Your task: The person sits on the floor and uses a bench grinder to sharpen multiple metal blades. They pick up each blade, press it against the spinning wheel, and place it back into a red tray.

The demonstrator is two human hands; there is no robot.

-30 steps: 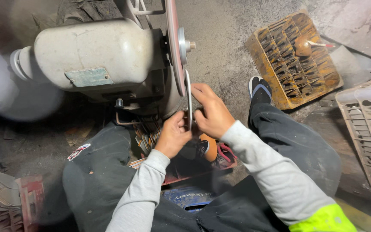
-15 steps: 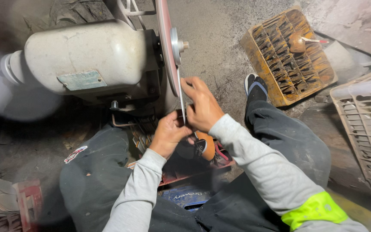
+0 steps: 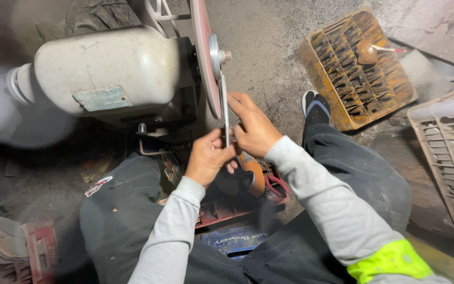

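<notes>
Both hands pinch metal strip vs. grinding disc.

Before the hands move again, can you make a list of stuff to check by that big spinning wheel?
1. Both hands on the metal strip: ok. The left hand pinches its lower end and the right hand steadies it from the side.
2. Strip meets the grinding wheel: ok, its upper part lies against the wheel's face.
3. Fingers away from the wheel: not ok, the right fingertips sit very close to the rim.
4. Gloves on: not ok, both hands are bare.
5. Wheel spinning: cannot tell from one picture.
6. Foot out of the way: ok, the sandalled foot rests on the floor to the side, near the orange crate.
</notes>
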